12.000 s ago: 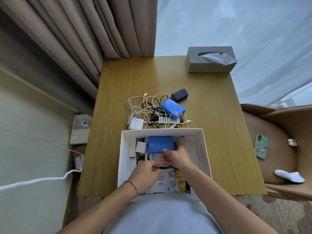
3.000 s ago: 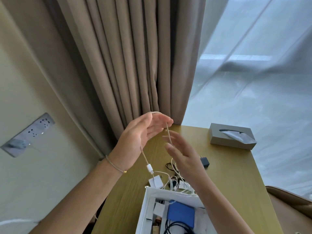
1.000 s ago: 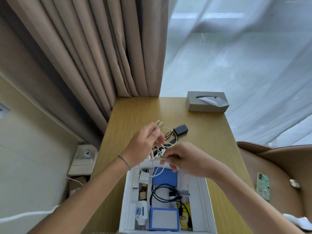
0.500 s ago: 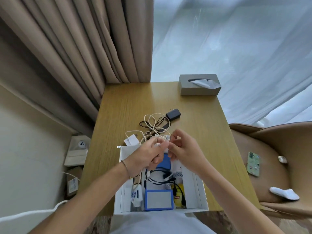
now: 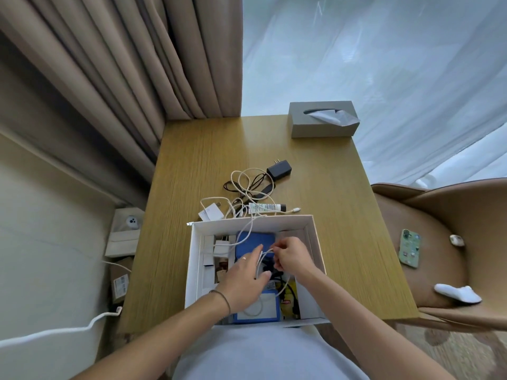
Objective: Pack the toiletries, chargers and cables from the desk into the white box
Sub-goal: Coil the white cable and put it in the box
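1. The white box [image 5: 195, 270] sat open at the near edge of the surface [image 5: 343, 242], and both hands were inside it.
2. The left hand [image 5: 244, 281] lay low over the middle of the box with its fingers fairly straight; a loop of white cable [image 5: 248, 231] ran between them, but whether that grip was closed on the cable could not be told.
3. The right hand [image 5: 290, 255], just beside it, had its fingertips curled in a pinch on the same cable.
4. At the near end of the box lay a blue-edged case [image 5: 270, 308] with a yellow packet [image 5: 289, 301] on its right. A second blue case [image 5: 255, 241] lay at the far end, with small white packets [image 5: 208, 259] along the left wall and dark cable under the hands.
5. The white cable climbed over the box's far wall to the loose pile beyond it.
6. That pile, near the middle of the surface, held a white charger [image 5: 210, 212], a white tube [image 5: 266, 207] lying on its side, more white cable and a black cable [image 5: 247, 187].
7. A black charger [image 5: 279, 169] lay at the far side of the pile, prongs pointing away.
8. A grey tissue box [image 5: 321, 124] stood at the far right corner of the surface.
9. Off the right edge, a tan chair [image 5: 439, 215] carried a phone [image 5: 410, 252].
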The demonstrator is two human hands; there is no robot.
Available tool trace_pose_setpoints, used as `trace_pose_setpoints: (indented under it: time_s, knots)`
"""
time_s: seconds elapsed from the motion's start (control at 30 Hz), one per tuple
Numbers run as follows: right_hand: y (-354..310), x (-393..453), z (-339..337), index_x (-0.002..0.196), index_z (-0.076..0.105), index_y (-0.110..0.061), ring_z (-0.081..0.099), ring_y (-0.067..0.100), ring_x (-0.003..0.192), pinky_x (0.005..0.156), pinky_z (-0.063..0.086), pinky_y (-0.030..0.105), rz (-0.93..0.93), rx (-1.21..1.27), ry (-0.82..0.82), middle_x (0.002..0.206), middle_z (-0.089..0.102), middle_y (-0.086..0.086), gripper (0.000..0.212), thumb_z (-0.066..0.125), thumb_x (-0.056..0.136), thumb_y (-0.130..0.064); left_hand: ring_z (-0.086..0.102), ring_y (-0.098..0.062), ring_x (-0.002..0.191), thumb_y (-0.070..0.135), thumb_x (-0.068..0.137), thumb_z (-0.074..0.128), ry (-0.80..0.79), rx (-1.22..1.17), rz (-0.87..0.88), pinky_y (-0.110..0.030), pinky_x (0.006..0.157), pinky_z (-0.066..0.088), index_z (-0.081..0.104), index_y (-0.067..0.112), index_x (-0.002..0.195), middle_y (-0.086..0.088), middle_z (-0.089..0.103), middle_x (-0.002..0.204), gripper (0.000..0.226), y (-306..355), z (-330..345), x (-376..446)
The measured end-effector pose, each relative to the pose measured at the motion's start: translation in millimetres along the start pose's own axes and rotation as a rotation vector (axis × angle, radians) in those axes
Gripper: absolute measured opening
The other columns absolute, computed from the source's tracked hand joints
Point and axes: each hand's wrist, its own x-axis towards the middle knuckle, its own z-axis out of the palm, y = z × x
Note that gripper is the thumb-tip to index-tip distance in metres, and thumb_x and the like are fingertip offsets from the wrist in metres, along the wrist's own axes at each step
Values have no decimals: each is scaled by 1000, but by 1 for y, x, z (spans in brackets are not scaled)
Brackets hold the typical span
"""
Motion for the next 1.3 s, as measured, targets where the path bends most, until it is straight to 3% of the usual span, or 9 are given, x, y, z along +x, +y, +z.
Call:
trace_pose_setpoints:
  time_s: [0.13, 0.27, 0.37, 0.5, 0.7, 0.9, 1.1, 1.2, 1.3]
  knots:
    - [4, 1, 5, 113, 72, -1, 69, 22, 89, 88, 59, 44, -33, -91, -3, 98, 73, 15, 31, 44, 98, 2, 43, -23, 134, 37, 106, 30, -17, 233, 164, -37, 109, 40, 23, 18, 156, -6, 40, 153, 54, -2, 11, -7]
    - [-2, -6, -2, 122, 71, -7, 62, 18, 118, 99, 49, 30, -73, -84, 22, 121, 70, 4, 42, 41, 95, 3, 58, -26, 113, 35, 106, 30, -34, 401, 187, -41, 91, 50, 41, 25, 148, -3, 56, 133, 45, -3, 7, -9]
    - [-9, -10, -13, 115, 75, -14, 65, 12, 111, 89, 49, 23, -149, -38, 43, 117, 73, -2, 37, 46, 96, -2, 61, -14, 98, 32, 100, 40, 272, 321, 344, -35, 84, 53, 64, 24, 122, 5, 65, 113, 33, -1, -6, -11]
    - [-21, -14, -22, 101, 79, -18, 70, 8, 97, 90, 54, 28, -232, 10, 75, 97, 78, -4, 34, 50, 94, -3, 55, -12, 79, 38, 90, 55, 691, 380, 305, -27, 64, 48, 61, 27, 102, 9, 58, 92, 18, -3, -42, -2]
    - [-38, -21, -16, 91, 79, -20, 72, 10, 91, 87, 59, 35, -321, 41, 75, 90, 78, -6, 27, 56, 95, -5, 64, -20, 81, 78, 85, 41, 403, 598, -122, -34, 70, 50, 63, 24, 92, 3, 67, 84, 59, 8, -65, 35]
    - [-53, -30, -23, 90, 78, -20, 72, 8, 86, 88, 60, 39, -458, 141, 190, 85, 78, -6, 31, 56, 93, 1, 61, -27, 74, 34, 103, 41, 368, 208, -14, -33, 59, 38, 56, 18, 84, 0, 59, 72, 29, 16, -56, 48]
    - [-81, -31, -39, 132, 63, -28, 55, -4, 121, 104, 43, 16, -765, -105, 44, 127, 65, -17, 42, 61, 95, -8, 57, -22, 64, 34, 104, 39, 223, 7, 232, -42, 60, 45, 51, 24, 75, -2, 60, 67, 33, 34, -97, 26]
    - [-107, -29, -38, 109, 69, -13, 65, 11, 97, 89, 50, 33, -808, -74, -77, 102, 71, -4, 18, 53, 104, -20, 51, -22, 59, 35, 104, 41, 265, -117, 358, -42, 58, 43, 56, 21, 75, -6, 55, 65, 35, 49, -128, 8]
    - [-128, -29, -34, 81, 63, -5, 60, 30, 72, 74, 49, 50, -764, 137, -166, 74, 63, 9, 39, 42, 109, -22, 47, -10, 63, 27, 101, 46, 373, -363, 426, -26, 60, 40, 58, 16, 72, 0, 52, 73, 32, 60, -155, -7]
